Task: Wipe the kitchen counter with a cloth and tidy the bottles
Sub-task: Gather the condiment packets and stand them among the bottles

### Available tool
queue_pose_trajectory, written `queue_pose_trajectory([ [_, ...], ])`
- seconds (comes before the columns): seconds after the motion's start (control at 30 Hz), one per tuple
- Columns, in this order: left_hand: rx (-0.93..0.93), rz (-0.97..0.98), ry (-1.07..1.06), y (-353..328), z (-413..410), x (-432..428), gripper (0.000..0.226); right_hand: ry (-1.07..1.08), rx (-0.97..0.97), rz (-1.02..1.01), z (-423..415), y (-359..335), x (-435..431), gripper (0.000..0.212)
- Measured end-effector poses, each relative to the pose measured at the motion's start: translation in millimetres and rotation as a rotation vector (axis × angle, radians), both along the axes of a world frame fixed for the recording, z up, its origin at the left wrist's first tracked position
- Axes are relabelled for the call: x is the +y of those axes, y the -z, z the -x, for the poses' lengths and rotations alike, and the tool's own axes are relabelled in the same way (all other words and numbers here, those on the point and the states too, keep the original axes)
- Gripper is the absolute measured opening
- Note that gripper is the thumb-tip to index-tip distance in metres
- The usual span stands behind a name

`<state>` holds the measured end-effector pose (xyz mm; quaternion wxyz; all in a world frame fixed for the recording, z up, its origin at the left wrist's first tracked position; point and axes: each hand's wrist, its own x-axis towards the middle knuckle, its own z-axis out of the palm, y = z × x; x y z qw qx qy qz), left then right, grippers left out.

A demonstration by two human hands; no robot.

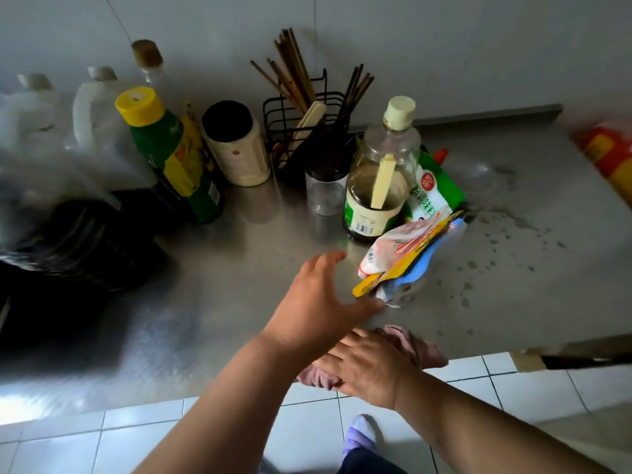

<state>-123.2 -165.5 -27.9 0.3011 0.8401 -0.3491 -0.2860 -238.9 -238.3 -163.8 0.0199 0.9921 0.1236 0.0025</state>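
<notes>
My left hand reaches over the steel counter with fingers spread, holding nothing, its fingertips just short of a pile of seasoning packets. My right hand lies on a bunched pink cloth at the counter's front edge, fingers bent over it. Behind the packets stands a clear bottle with a cream cap. A green bottle with a yellow cap stands at the left, with white jugs behind it.
A black-lidded jar, a wire rack of chopsticks and a clear cup line the back. A black bag fills the left. Dried spots mark the right side. A red-yellow bag sits far right.
</notes>
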Motion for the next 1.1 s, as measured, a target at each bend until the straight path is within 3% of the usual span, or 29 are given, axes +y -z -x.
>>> queue_pose_trajectory([
  [0.13,-0.031,-0.003,0.083,4,20,-28,0.109,0.003,-0.098,-0.018,19,1,-22,0.081],
  [0.23,-0.063,0.046,0.088,7,30,-48,0.110,0.013,-0.143,0.003,29,-9,-39,0.078],
  [0.3,-0.075,0.095,0.057,9,34,-60,0.099,-0.001,-0.126,0.037,37,-8,-49,0.074],
  [0.4,-0.114,0.194,0.013,15,34,-69,0.061,-0.015,-0.057,-0.048,52,4,-67,0.060],
  [0.5,-0.039,0.220,-0.053,13,32,-71,0.033,0.003,0.028,-0.135,65,0,-87,0.058],
  [0.63,0.030,0.212,-0.208,7,27,-68,0.020,0.056,0.097,-0.120,82,-2,-109,0.057],
  [0.77,0.071,0.260,-0.344,9,16,-57,0.017,0.080,0.024,-0.192,91,1,-125,0.042],
  [0.83,0.089,0.287,-0.392,10,11,-47,0.015,0.171,-0.066,-0.258,87,-4,-129,0.034],
  [0.9,0.095,0.310,-0.446,8,7,-35,0.020,0.407,-0.171,-0.352,78,-14,-133,0.025],
  [0.97,0.097,0.317,-0.518,6,1,-24,0.024,0.635,-0.252,-0.393,67,-28,-142,0.030],
  [1.1,0.070,0.320,-0.634,3,-9,-1,0.020,0.692,-0.310,-0.398,44,-59,-152,0.036],
])
